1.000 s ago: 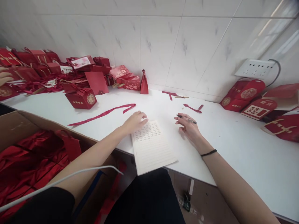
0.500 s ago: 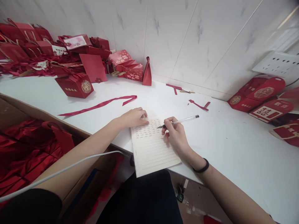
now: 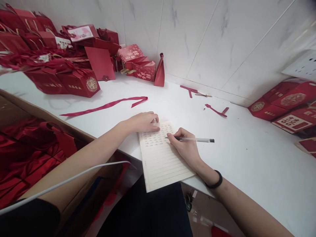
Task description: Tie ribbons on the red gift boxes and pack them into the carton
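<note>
A lined sheet of paper [image 3: 163, 164] lies at the table's front edge, its near end jutting out over my lap. Rows of small handwriting cover its upper part; the lower lines are blank. My left hand [image 3: 145, 121] rests on the sheet's top left, fingers loosely bent and apart, holding nothing. A clear-barrelled pen with a black cap end [image 3: 197, 140] is pinched in my right hand [image 3: 186, 144], which leans on the sheet's right side. The pen tip is at the written rows; whether it touches the paper, I cannot tell.
Red gift boxes [image 3: 79, 84] and ribbons crowd the back left. One red ribbon strip [image 3: 108, 104] lies beyond my left hand. Cut red strips [image 3: 216, 111] lie near the wall. More red boxes [image 3: 276, 98] stand at right. A carton [image 3: 49, 123] of red items and a white cable [image 3: 74, 179] are at left.
The pen has tipped lower, its rear end swinging down, and its tip sits slightly further left and lower. Another red box now shows beside the one at left. The view has shifted slightly.
</note>
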A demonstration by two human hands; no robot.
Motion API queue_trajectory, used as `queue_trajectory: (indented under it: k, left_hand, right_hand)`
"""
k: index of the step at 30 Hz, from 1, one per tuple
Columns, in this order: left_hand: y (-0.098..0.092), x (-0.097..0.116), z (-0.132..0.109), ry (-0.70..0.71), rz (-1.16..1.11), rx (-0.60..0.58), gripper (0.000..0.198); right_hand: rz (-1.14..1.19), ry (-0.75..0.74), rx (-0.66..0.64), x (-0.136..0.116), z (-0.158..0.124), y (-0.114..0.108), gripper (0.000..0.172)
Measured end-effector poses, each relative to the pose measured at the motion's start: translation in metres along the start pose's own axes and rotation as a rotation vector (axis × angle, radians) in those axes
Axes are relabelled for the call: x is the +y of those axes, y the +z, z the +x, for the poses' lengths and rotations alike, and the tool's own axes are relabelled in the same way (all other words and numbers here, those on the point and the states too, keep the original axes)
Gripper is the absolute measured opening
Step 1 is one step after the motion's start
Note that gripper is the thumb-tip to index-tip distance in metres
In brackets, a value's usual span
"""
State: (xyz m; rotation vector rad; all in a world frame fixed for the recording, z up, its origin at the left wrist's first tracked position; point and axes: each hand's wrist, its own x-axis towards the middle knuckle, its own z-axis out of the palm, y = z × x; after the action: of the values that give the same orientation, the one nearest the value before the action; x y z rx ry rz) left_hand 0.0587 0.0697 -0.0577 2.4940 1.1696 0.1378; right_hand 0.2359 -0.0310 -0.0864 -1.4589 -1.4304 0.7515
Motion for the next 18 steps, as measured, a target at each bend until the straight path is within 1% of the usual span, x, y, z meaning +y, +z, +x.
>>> queue_trajectory:
  k: [3, 8, 13, 18]
  left_hand:
    - [-0.0003, 0.0005, 0.0001, -0.007, 0.011, -0.001, 0.037]
    - [-0.0009, 0.0016, 0.0, -0.005, 0.015, -0.002, 0.037]
    - [-0.0004, 0.0014, 0.0005, -0.003, 0.02, -0.002, 0.037]
    - [-0.0005, 0.0021, -0.0002, -0.018, 0.007, -0.002, 0.036]
  right_hand:
    - [-0.006, 0.009, -0.043, 0.0015, 0.0012, -0.0006, 0.037]
    - [0.033, 0.029, 0.006, 0.0006, 0.0011, 0.0, 0.036]
    - [0.029, 0.041, -0.046, 0.0008, 0.0012, 0.0004, 0.035]
    - [-0.001, 0.033, -0.057, 0.0009, 0.0008, 0.0004, 0.034]
